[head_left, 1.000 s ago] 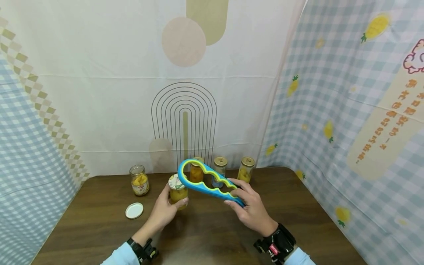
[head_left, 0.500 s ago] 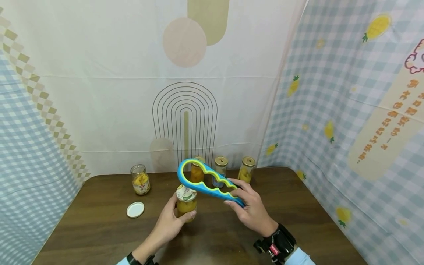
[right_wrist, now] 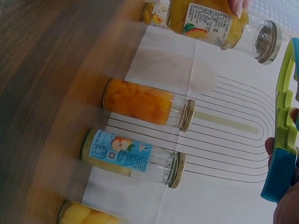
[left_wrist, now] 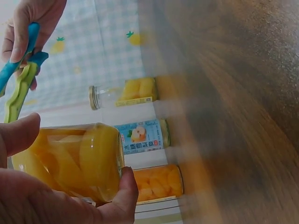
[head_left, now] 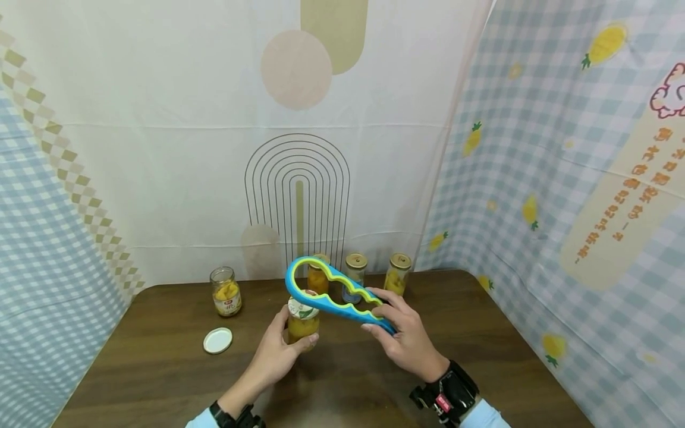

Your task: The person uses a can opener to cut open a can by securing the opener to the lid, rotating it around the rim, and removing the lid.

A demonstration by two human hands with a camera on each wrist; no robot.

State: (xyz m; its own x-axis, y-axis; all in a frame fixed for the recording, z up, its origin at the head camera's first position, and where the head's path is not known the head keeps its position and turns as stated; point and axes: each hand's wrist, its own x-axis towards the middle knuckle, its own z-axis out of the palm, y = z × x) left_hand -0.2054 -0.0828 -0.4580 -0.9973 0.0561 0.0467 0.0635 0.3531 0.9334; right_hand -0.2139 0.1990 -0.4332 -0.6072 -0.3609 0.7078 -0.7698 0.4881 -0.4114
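Note:
My left hand (head_left: 270, 355) grips a glass jar of yellow fruit (head_left: 302, 327) around its lower body, thumb on the near side. The jar has a patterned white lid (head_left: 299, 308) and looks upright. In the left wrist view, thick fruit pieces show through the jar's glass (left_wrist: 70, 158). My right hand (head_left: 404, 334) holds a blue and green jar opener (head_left: 342, 308) by its handle ends. Its looped end points left and overlaps the lid's far edge in the head view. From the right wrist, the opener (right_wrist: 283, 121) appears apart from the lid (right_wrist: 269, 43).
An uncovered jar of yellow fruit (head_left: 227, 292) stands at the back left, with a loose white lid (head_left: 217, 340) before it. Along the back stand a jar of orange fruit (right_wrist: 138, 101), a blue-labelled jar (right_wrist: 121, 150) and another yellow-fruit jar (head_left: 397, 278). Cloth hangs behind the table (head_left: 160, 368).
My left hand has carried the jar right and toward me, then slightly back up under the opener's loop. The right hand and opener have stayed nearly still.

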